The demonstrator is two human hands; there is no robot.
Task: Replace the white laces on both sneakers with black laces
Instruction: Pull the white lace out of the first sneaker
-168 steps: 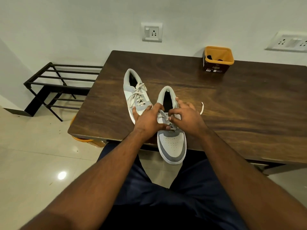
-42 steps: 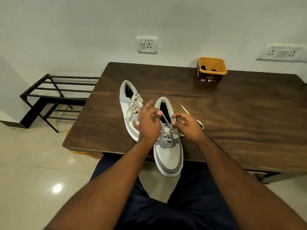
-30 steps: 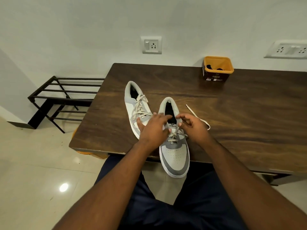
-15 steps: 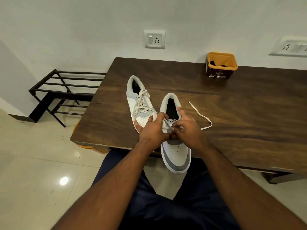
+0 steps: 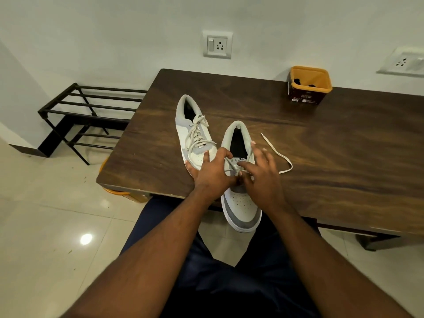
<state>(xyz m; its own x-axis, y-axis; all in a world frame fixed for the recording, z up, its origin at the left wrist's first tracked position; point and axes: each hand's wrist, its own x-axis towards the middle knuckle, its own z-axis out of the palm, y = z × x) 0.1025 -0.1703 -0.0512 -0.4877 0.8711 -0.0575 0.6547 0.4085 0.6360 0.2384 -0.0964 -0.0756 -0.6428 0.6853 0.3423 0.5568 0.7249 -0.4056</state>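
Note:
Two white-and-grey sneakers lie on the dark wooden table [image 5: 344, 145]. The left sneaker [image 5: 191, 131] is fully laced in white. The right sneaker [image 5: 241, 203] sticks out over the table's front edge, its upper eyelets unlaced. My left hand [image 5: 212, 174] pinches the white lace over its tongue. Beside it, my right hand [image 5: 260, 177] rests on the lace rows with fingers spread and a fingertip against the lace. A loose lace end [image 5: 278, 154] trails on the table to the right. Black laces show inside an orange-rimmed tub [image 5: 308, 88] at the back.
A black metal shoe rack [image 5: 85, 115] stands on the tiled floor left of the table. Wall sockets sit above the table's back edge. An orange object [image 5: 119, 192] peeks out under the table's front left corner. My dark trousers fill the foreground.
Both hands stay on the right sneaker's lace. My right hand's fingers have spread apart, and more loose lace lies on the table than a second ago.

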